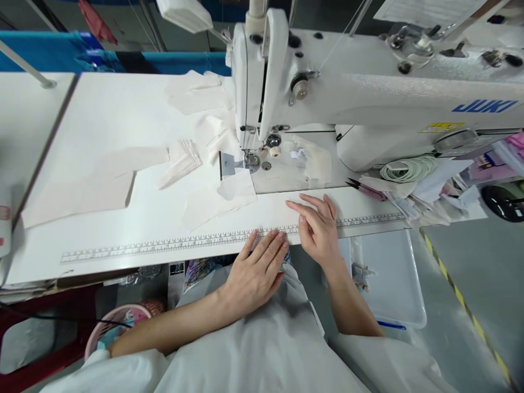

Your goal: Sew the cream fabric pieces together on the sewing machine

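Note:
My left hand (256,273) lies at the table's front edge, palm down with its fingers out, over the ruler strip (164,246). Just right of it, my right hand (319,226) is raised a little above the table edge, fingers apart and partly bent, with nothing in it. Ahead of both stands a white sewing machine (360,98). A thin pale fabric piece (221,199) rests in front of the presser foot (246,159). Another pale piece (317,161) lies on the machine bed, right of the needle.
More pale fabric pieces (82,196) and a folded stack (182,161) spread over the left of the table (110,120). At the right are dark-tipped snips (368,190), a coil of green cord (409,169) and scraps. Below stand a clear bin (393,278) and a pink basket (96,330).

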A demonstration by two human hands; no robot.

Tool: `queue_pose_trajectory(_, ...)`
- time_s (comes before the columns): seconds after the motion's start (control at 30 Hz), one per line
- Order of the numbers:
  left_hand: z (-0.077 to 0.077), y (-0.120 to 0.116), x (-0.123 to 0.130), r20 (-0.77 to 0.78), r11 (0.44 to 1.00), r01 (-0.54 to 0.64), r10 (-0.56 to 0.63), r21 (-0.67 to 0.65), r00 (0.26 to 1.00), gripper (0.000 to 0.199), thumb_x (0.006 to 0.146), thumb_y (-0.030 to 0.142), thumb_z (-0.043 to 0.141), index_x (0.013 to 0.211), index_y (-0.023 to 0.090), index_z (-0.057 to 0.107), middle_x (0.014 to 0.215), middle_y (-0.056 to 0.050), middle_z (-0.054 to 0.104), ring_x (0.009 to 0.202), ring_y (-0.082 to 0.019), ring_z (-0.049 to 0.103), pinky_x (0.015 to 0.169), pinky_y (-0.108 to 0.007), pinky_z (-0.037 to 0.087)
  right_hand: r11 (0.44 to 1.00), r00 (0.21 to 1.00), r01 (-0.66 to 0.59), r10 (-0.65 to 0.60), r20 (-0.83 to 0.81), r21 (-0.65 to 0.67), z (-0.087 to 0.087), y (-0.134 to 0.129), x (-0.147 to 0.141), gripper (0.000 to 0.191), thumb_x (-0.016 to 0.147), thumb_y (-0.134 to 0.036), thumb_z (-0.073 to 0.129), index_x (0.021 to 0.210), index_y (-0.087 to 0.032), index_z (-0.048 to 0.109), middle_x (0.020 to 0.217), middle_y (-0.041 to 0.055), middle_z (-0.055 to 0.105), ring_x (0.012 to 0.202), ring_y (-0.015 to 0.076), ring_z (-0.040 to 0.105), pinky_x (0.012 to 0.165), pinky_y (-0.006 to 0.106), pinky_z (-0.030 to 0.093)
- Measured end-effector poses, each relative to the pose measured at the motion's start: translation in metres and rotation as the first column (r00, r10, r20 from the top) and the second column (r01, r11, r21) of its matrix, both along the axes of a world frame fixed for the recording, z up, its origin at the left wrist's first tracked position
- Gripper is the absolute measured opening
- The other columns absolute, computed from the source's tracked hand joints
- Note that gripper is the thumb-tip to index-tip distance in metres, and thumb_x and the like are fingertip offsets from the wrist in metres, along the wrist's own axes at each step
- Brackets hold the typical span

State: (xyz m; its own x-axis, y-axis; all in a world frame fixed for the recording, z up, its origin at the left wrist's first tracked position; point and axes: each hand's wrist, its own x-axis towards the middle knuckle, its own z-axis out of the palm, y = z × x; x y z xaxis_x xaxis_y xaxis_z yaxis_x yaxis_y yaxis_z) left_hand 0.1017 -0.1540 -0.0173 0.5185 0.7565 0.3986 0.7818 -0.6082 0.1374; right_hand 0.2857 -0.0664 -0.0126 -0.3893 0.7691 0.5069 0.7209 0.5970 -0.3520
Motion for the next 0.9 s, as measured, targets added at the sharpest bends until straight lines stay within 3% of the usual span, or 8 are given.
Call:
queue_pose_trajectory(0.3, -0.0033, -0.0033, -0.0043, 0.038, 1.000, 0.026, -0.026, 0.011, 0.999, 0.045, 0.097, 0.027, 0.046, 0.136, 0.007, 0.052, 0.143, -0.011, 0.056, 0.134, -0.026, 0.050, 0.125, -0.047, 0.016, 0.988, 0.991, -0.117, 0.123, 0.055, -0.105, 0.0045, 0.0008, -0.0048, 0.048, 0.094, -0.009, 0.036, 0.135, -0.027, 0.054, 0.114, 0.0007, 0.073, 0.133, 0.0201, 0.050, 0.121, 0.052, 0.021)
queue_pose_trajectory(0.5, -0.0061, -0.0043, -0.0034, 0.001, 0.999, 0.024, -0.024, 0.033, 1.000, 0.043, 0.097, 0.026, 0.047, 0.135, 0.008, 0.053, 0.142, -0.010, 0.057, 0.131, -0.025, 0.053, 0.124, -0.047, 0.019, 0.995, 0.993, -0.037, 0.047, 0.108, -0.090, 0.0004, 0.0008, -0.0074, 0.049, 0.092, -0.007, 0.038, 0.133, -0.027, 0.056, 0.111, 0.0002, 0.074, 0.131, 0.0196, 0.052, 0.121, 0.051, 0.021)
queue_pose_trajectory(0.9, -0.0051, -0.0018, -0.0050, 0.021, 1.000, 0.028, -0.028, 0.008, 0.999, 0.044, 0.099, 0.029, 0.041, 0.136, 0.009, 0.053, 0.144, -0.009, 0.055, 0.133, -0.023, 0.050, 0.124, -0.047, 0.019, 0.998, 0.993, -0.060, 0.062, 0.096, -0.031, -0.0028, 0.0026, -0.0074, 0.046, 0.093, -0.008, 0.040, 0.132, -0.027, 0.056, 0.114, 0.0027, 0.073, 0.125, 0.0199, 0.057, 0.120, 0.050, 0.023)
